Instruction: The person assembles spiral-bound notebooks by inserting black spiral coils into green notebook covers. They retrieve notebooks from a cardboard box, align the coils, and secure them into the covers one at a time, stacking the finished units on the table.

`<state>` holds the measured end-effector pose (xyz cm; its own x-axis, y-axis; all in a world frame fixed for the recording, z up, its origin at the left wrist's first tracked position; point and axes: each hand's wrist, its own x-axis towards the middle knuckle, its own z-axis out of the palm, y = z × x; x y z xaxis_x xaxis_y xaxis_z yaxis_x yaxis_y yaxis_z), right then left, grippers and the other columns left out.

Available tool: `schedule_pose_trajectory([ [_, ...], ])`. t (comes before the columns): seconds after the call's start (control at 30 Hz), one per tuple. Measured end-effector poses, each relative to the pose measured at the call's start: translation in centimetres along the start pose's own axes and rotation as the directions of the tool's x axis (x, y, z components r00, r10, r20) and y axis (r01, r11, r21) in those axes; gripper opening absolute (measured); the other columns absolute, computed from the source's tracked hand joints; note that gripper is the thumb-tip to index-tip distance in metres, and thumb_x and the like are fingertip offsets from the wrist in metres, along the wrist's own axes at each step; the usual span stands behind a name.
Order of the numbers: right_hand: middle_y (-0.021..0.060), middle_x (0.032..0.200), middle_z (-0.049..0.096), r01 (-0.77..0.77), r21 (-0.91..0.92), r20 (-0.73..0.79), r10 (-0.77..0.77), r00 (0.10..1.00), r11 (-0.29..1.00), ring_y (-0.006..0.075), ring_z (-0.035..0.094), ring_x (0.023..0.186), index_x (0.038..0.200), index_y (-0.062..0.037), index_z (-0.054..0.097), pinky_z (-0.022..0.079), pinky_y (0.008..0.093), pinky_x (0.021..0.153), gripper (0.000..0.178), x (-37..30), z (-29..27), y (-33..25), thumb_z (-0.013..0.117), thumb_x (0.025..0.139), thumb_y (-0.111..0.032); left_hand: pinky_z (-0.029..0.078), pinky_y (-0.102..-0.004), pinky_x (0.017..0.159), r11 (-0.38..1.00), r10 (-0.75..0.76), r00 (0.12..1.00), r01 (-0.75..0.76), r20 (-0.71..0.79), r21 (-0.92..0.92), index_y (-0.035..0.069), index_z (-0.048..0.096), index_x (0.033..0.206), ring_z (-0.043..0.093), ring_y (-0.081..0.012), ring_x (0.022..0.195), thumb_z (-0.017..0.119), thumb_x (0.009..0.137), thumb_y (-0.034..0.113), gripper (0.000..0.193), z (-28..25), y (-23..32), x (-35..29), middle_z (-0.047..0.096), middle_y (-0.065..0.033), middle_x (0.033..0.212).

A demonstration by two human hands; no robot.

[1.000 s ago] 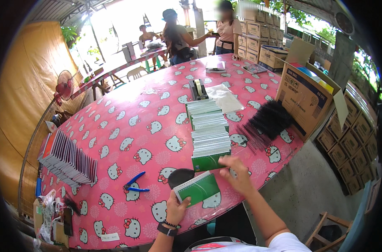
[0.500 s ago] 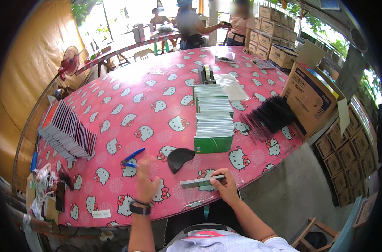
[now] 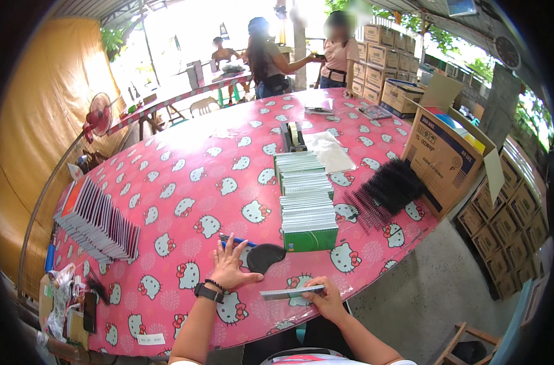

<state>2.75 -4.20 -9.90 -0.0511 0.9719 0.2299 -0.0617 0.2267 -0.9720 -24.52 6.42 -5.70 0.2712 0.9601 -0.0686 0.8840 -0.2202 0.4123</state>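
My left hand lies palm down over the table with its fingers spread. Its fingertips reach onto a blue-handled hand tool, probably pliers, which the fingers partly cover. Touching or just beside the tool is a black, curved, dish-like piece. Nearer the table's front edge, my right hand pinches the right end of a thin notebook, seen edge-on. Beyond both hands stands a row of green-covered notebooks with their white page edges up.
A pile of black spiral coils lies right of the row, beside an open carton. A tape dispenser and clear plastic sheets sit behind. More notebooks lean at left. Two people stand across the table.
My left hand has moved forward and spread its fingers over the blue-handled tool, which now lies farther right, against the black piece. My right hand keeps the notebook; the view has shifted.
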Motion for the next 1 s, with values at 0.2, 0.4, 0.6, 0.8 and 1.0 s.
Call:
schedule_pose_trajectory([
  [0.2,0.0038,0.092,0.061,0.025,0.068,0.013,-0.026,1.000,0.997,0.0092,0.057,0.083,0.101,-0.0058,0.055,0.047,0.0249,0.070,0.021,0.0,0.4,-0.5,0.068,0.085,-0.005,0.021,-0.0509,0.111,0.942,0.099,0.921,-0.209,-0.376,-0.264,0.009,0.052,0.129,0.021,-0.0431,0.137,0.072,0.070,0.026,0.065,-1.0,-4.2,3.7,0.030,-0.0214,0.147],
  [0.4,0.0032,0.091,0.059,0.064,0.052,0.034,-0.066,0.997,0.997,0.0089,0.056,0.087,0.102,-0.0052,0.054,0.046,0.0247,0.076,0.019,0.7,1.3,-0.7,0.066,0.086,-0.008,0.014,-0.0531,0.111,0.907,0.398,0.803,-0.416,-0.444,0.061,0.010,0.053,0.129,0.039,-0.0321,0.130,0.067,0.076,0.016,0.055,-1.1,10.8,-7.5,0.046,-0.0145,0.138],
  [0.6,0.0007,0.085,0.058,-0.085,0.153,-0.021,0.089,0.996,0.985,0.0069,0.054,0.082,0.098,-0.0042,0.056,0.045,0.0228,0.072,0.017,1.3,2.3,-1.4,0.059,0.093,-0.020,0.018,-0.0508,0.109,0.941,0.330,0.840,-0.327,-0.431,0.083,0.012,0.059,0.123,0.049,-0.0282,0.114,0.065,0.076,0.011,0.047,3.4,10.9,-9.0,0.055,-0.0095,0.118],
  [0.8,0.0015,0.083,0.060,-0.085,0.162,-0.158,0.111,0.981,0.983,0.0059,0.051,0.074,0.093,-0.0035,0.058,0.043,0.0226,0.065,0.017,1.3,4.4,-2.7,0.057,0.092,-0.021,0.023,-0.0494,0.107,0.366,-0.257,0.908,-0.224,-0.330,-0.903,0.005,0.031,0.142,0.043,-0.0349,0.120,0.071,0.070,0.006,0.082,5.6,9.0,-8.3,0.045,-0.0193,0.131],
  [1.0,0.0018,0.080,0.060,-0.135,0.068,-0.150,0.144,0.978,0.989,0.0074,0.052,0.073,0.091,-0.0035,0.061,0.045,0.0254,0.066,0.017,1.7,3.9,-2.8,0.057,0.092,-0.020,0.018,-0.0474,0.111,0.889,-0.096,0.759,-0.225,-0.644,-0.398,0.005,0.017,0.146,0.039,-0.0354,0.126,0.069,0.074,0.006,0.089,4.5,10.7,-9.7,0.035,-0.0231,0.140],
])
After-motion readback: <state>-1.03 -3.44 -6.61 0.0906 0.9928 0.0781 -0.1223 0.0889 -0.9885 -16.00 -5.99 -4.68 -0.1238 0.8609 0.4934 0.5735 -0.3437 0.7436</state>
